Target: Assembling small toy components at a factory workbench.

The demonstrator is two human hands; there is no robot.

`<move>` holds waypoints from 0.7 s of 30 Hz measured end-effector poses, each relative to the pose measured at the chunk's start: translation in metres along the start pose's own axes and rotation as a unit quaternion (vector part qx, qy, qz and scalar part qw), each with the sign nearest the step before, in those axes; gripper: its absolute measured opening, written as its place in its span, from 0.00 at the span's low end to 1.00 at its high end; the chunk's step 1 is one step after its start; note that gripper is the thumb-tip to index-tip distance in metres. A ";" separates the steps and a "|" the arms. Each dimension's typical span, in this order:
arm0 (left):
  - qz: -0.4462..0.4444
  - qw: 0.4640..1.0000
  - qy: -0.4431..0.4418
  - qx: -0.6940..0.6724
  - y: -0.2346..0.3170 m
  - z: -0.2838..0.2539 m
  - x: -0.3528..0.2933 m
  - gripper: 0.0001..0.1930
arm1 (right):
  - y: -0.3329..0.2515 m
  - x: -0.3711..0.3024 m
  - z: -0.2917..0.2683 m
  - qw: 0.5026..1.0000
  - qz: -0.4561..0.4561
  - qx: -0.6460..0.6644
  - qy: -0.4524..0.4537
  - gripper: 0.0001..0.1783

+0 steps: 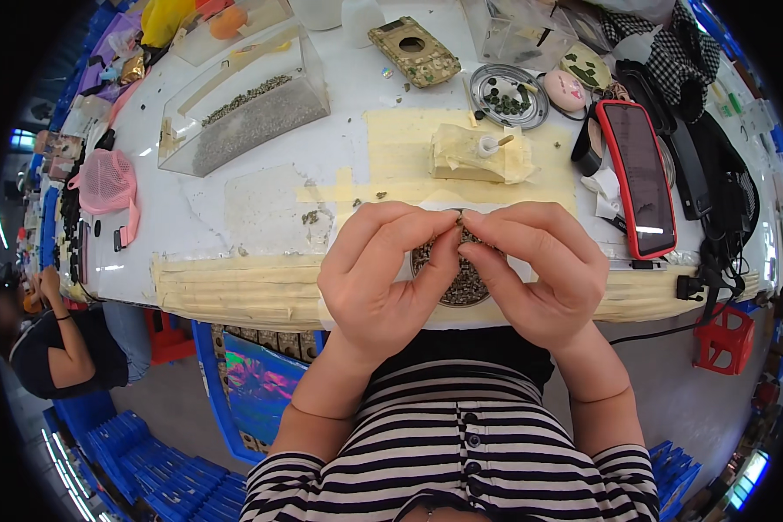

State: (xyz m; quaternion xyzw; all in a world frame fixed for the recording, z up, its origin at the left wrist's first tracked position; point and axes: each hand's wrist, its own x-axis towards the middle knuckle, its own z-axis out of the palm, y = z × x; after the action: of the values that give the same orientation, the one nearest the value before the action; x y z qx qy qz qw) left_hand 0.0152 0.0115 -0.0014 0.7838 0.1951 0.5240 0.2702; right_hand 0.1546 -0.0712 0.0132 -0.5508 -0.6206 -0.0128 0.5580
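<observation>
Over a round dish (466,305) filled with small grey-brown pieces (461,280), my two hands meet at the fingertips. My left hand (376,277) is closed in a pinch, thumb against forefinger. Facing it, my right hand (546,271) also pinches, its fingertips almost touching the left ones. A tiny dark piece seems to sit between them, too small to name. Beyond my hands stands a small block wrapped in yellow tape (457,157), with a little white cup and a stick on top.
At the back lies a camouflage-patterned case (414,52) with a round hole. A clear bin (244,109) of small pieces stands left. On the right are a round tray (538,115) of dark green bits and a red-framed phone (637,178). Another person (70,348) sits far left.
</observation>
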 end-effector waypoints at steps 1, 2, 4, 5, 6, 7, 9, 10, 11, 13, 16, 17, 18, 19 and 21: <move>-0.005 1.000 0.002 -0.002 -0.001 0.000 0.000 0.12 | 0.000 -0.001 0.001 1.000 -0.005 -0.012 0.002 0.14; -0.003 1.000 0.001 -0.002 -0.001 0.000 0.000 0.12 | 0.000 -0.001 0.001 1.000 -0.010 -0.025 0.005 0.14; 0.001 1.000 -0.002 -0.001 -0.001 0.000 0.001 0.12 | 0.000 -0.002 0.002 0.999 -0.016 -0.044 0.009 0.15; 0.001 1.000 -0.003 -0.001 -0.001 0.000 0.001 0.12 | 0.000 -0.002 0.002 0.998 -0.017 -0.051 0.010 0.15; 0.001 1.000 -0.003 -0.001 -0.001 0.000 0.001 0.12 | 0.000 -0.002 0.003 0.998 -0.017 -0.059 0.011 0.15; 0.001 1.000 -0.004 -0.001 -0.001 0.000 0.001 0.12 | 0.000 -0.003 0.003 0.998 -0.018 -0.061 0.013 0.15; 0.004 1.000 -0.001 -0.001 -0.001 0.000 0.001 0.12 | 0.002 -0.003 0.003 0.998 -0.018 -0.065 0.017 0.15; 0.005 1.000 0.001 -0.001 -0.001 0.000 0.001 0.12 | 0.001 -0.003 0.003 0.998 -0.004 -0.054 0.011 0.14; -0.007 1.000 -0.005 -0.004 0.001 -0.001 0.001 0.11 | 0.000 -0.003 0.002 0.999 0.010 -0.045 0.004 0.14; -0.031 0.999 -0.016 -0.011 0.005 -0.004 -0.001 0.10 | -0.002 -0.002 0.000 0.999 0.045 -0.010 -0.012 0.13; 0.016 1.000 -0.003 -0.026 0.001 -0.003 0.002 0.12 | -0.002 0.000 -0.002 0.990 0.115 0.075 -0.045 0.11; 0.022 0.999 -0.006 -0.028 0.001 -0.003 0.003 0.12 | 0.000 0.000 -0.005 0.982 0.143 0.112 -0.059 0.10; 0.027 0.999 -0.010 -0.030 0.001 -0.003 0.003 0.12 | 0.001 0.000 -0.006 0.971 0.171 0.149 -0.073 0.09; 0.033 0.999 -0.013 -0.031 0.001 -0.004 0.003 0.12 | 0.000 0.001 -0.006 0.965 0.188 0.170 -0.070 0.09; 0.028 0.999 -0.013 -0.028 0.002 -0.003 0.003 0.13 | 0.000 0.001 -0.006 0.950 0.224 0.210 -0.064 0.07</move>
State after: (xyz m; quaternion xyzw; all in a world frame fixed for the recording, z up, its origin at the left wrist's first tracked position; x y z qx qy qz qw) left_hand 0.0131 0.0125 0.0023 0.7878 0.1549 0.5261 0.2802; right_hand 0.1591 -0.0749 0.0161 -0.5457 -0.5049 0.2781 0.6083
